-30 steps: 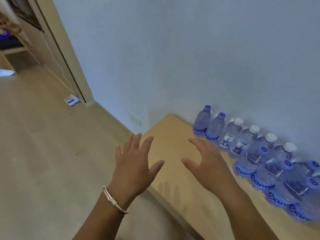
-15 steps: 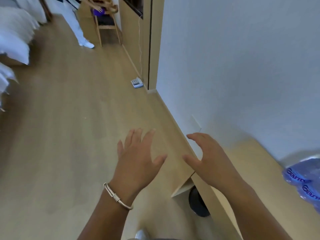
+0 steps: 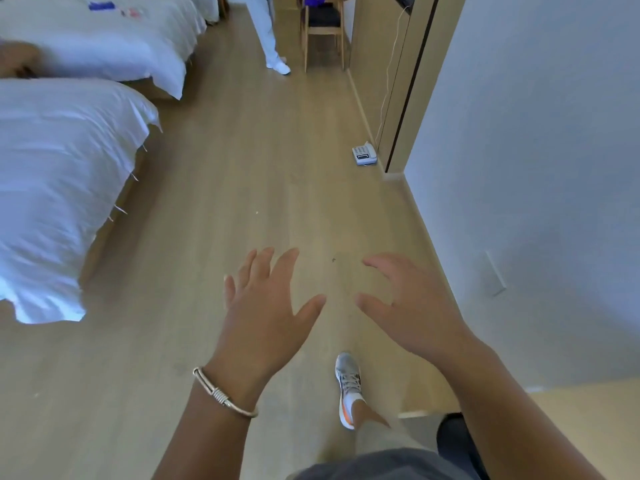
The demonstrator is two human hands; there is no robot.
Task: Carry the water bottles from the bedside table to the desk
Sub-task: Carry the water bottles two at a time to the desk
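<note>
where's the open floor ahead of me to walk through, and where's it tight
Open: the wood floor between the bed and the wall. Tighter far ahead, where a chair and a standing person fill the passage. A phone lies on the floor by the wall.

Soft, even, bluish daylight; white quilted bed covers blow out slightly; wide-angle bending at edges; mild motion blur.

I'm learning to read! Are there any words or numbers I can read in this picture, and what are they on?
No words or numbers can be read here.
The telephone on the floor by the wall has keys, but they are too small to read.
The blue and pink things on the far bed are too blurred to tell any writing.
The shoe shows no readable label.
</note>
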